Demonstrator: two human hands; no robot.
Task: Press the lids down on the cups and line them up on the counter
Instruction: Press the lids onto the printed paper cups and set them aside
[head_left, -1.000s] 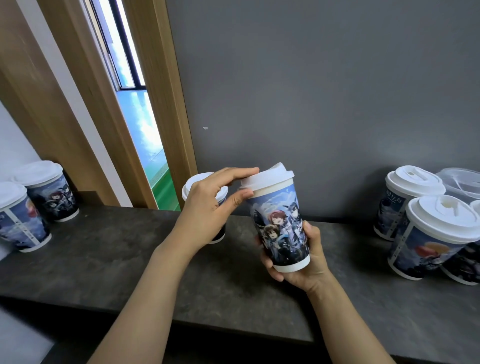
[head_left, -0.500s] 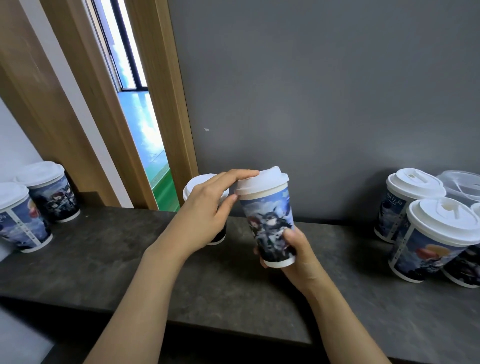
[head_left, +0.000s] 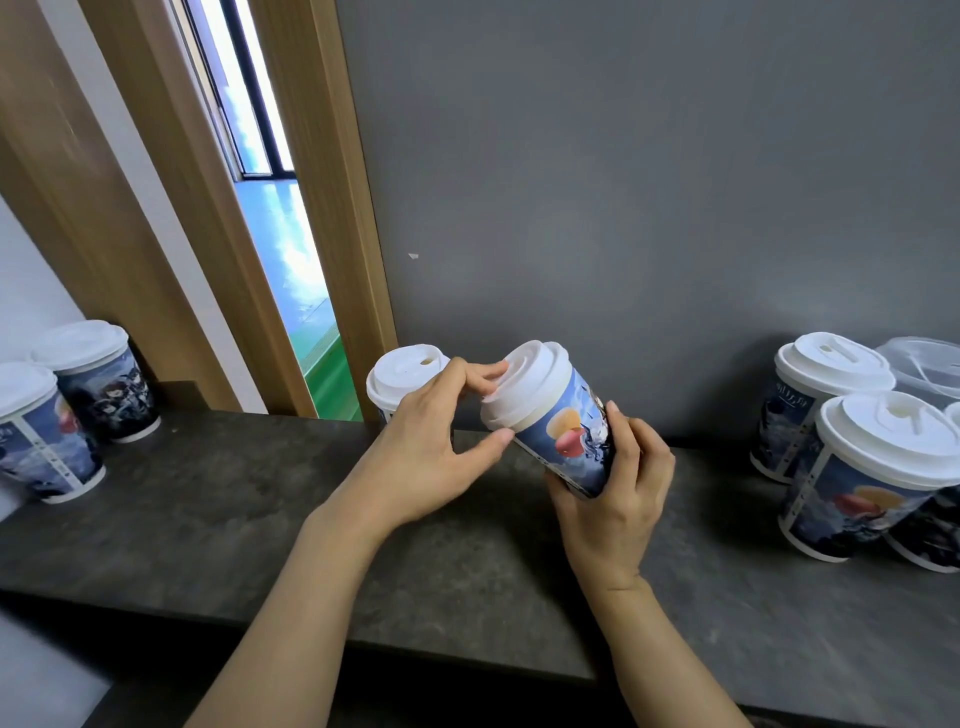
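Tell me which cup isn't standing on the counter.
The held cup, tilted left in the right hand; left hand pinches its lid. All others stand upright.

From my seat, everything hangs off the held cup (head_left: 563, 439), which sits tilted above the middle of the bench (head_left: 218, 519), its lid (head_left: 524, 384) leaning left. My right hand (head_left: 618, 499) wraps it from below and to the right; my left hand (head_left: 431, 447) is just left of it, fingers (head_left: 480, 371) touching the lid's rim. Directly behind and left of it stands another lidded cup (head_left: 408, 376) on the bench, against the wall (head_left: 649, 182). Well to its left, two cups (head_left: 62, 410) stand at the bench's end. Well to its right, a cluster of cups (head_left: 857, 452) stands with a clear container (head_left: 924, 369) behind them.
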